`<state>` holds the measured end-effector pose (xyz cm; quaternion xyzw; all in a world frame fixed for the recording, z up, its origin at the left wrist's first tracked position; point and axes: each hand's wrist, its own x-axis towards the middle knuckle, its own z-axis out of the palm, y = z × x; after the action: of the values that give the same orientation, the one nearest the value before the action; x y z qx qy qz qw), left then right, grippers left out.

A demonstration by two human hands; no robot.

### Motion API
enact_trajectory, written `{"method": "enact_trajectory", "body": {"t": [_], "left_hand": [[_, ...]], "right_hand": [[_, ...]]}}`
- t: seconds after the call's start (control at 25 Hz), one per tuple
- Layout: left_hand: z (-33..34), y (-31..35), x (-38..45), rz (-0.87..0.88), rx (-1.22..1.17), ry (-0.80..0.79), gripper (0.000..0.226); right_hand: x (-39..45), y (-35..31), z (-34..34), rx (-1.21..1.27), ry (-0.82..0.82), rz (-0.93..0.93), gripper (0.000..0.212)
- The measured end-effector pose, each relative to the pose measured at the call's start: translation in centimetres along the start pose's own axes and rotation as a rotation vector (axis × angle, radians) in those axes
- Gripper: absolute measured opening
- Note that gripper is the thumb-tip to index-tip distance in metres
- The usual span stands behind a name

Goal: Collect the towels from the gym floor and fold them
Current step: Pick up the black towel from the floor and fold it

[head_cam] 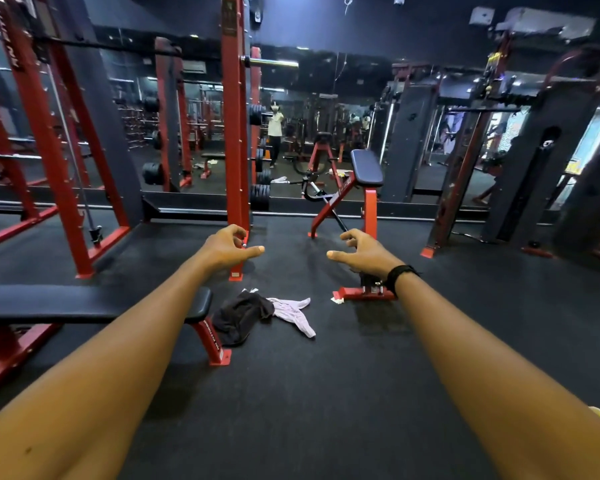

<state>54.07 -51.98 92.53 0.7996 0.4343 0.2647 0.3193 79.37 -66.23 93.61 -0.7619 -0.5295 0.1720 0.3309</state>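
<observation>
Nothing was held — both hands hung in the air at the middle of the frame, arms stretched forward. Left hand (230, 247) had its fingers loosely curled with the thumb pointing inward, empty. Right hand (361, 250) mirrored it, fingers loosely bent, thumb pointing back toward the left, empty too, with a black wristband (400, 274) on that wrist.

Down below the hands, at lower centre, two towels lay crumpled on the dark floor (309, 393): a dark towel (241, 317) and, touching its right edge, a pale towel (297, 315) trailing off to the lower right. Neither hand touched them — both were well above in the picture.

At centre left stood a flat bench (84, 303) with black padding and red legs, its end just beside the dark towel. To the right of the towels sat the red base of an angled bench (366, 171), its pad up at centre right. A red rack upright (234, 116) rose at upper centre, and a mirror wall (326, 133) ran across the back, showing more machines.
</observation>
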Motion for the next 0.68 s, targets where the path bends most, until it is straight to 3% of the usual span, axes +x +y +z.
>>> {"method": "enact_trajectory", "body": {"t": [0.44,0.68], "left_hand": [[4.6,-3.6,26.8,-0.002,-0.019,-0.082,0.064],[8.1,-6.3,40.3,-0.053,0.005,-0.041,0.062]], "right_hand": [[24.9,5.3,-0.7,-0.013,0.039,0.065,0.067],[40.8,10.2,-0.5,-0.006,0.018,0.026,0.064]]}}
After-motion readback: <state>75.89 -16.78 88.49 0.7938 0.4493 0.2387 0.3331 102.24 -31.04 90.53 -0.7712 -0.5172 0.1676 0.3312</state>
